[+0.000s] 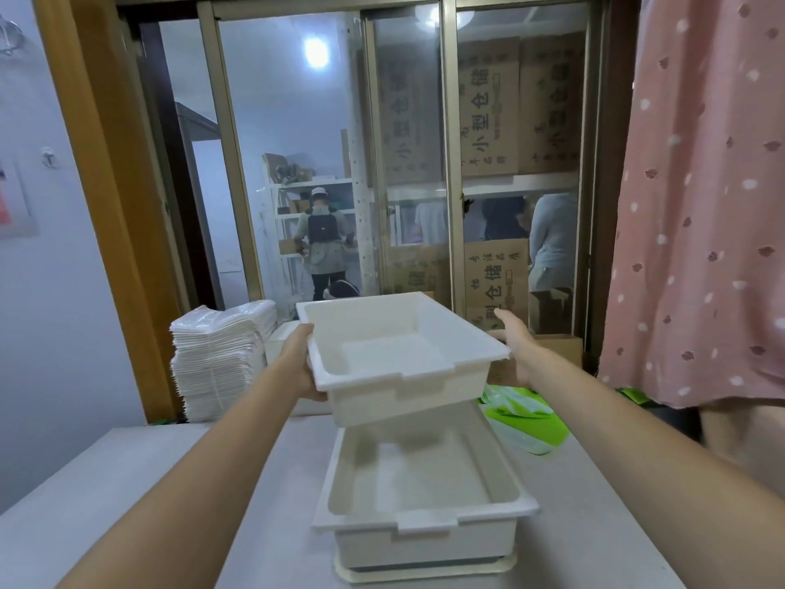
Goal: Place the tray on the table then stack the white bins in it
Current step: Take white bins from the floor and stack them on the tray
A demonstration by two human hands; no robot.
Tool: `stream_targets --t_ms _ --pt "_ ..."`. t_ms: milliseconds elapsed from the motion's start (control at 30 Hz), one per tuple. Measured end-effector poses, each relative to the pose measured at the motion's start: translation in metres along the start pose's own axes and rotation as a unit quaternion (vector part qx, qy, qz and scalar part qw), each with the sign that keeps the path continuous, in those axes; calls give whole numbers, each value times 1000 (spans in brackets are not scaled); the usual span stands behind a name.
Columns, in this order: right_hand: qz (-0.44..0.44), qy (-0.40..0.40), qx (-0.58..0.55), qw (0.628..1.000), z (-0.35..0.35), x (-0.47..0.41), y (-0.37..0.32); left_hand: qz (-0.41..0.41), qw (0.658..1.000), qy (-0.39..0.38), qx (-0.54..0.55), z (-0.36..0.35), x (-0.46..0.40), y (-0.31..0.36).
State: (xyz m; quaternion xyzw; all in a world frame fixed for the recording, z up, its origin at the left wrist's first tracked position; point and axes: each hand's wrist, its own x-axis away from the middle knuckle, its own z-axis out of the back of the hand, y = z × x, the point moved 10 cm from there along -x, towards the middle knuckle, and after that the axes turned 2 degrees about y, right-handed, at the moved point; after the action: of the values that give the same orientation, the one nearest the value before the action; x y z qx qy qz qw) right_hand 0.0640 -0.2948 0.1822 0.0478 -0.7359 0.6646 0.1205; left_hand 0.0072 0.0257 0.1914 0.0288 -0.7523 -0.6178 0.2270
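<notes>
We see a grey table (127,482) filling the lower half of the frame. Behind it, across the upper centre, stand sliding glass doors (408,155), with a pink patterned curtain (701,197) at the right. A pile of white packets (221,359) sits at centre left. In the lower centre, a white bin (424,495) rests in a cream tray (424,567) on the table. Above it, at mid-frame, we hold a second white bin (395,354), tilted, clear of the lower one. Our left hand (303,367) grips its left side, fingers curled underneath. Our right hand (514,350) is against its right side, fingers fairly straight.
</notes>
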Motion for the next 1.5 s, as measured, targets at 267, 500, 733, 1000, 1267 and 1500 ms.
stream_targets --t_ms 267,500,733,1000,1267,1500 --pt "38 -121 -43 991 -42 15 -18 -45 994 12 -103 34 -25 12" --pt "85 -42 -41 995 -26 17 -17 -114 985 32 -126 5 25 15" --pt "51 10 22 998 -7 12 12 -81 982 25 -168 7 -12 -10" --pt "-23 15 68 997 2 5 58 -25 975 19 -222 11 -32 -52" --pt "-30 18 76 997 2 -11 77 0 978 24 -208 19 -38 -74" --pt "-12 29 100 995 7 -24 83 -46 960 30 -276 18 -49 -71"
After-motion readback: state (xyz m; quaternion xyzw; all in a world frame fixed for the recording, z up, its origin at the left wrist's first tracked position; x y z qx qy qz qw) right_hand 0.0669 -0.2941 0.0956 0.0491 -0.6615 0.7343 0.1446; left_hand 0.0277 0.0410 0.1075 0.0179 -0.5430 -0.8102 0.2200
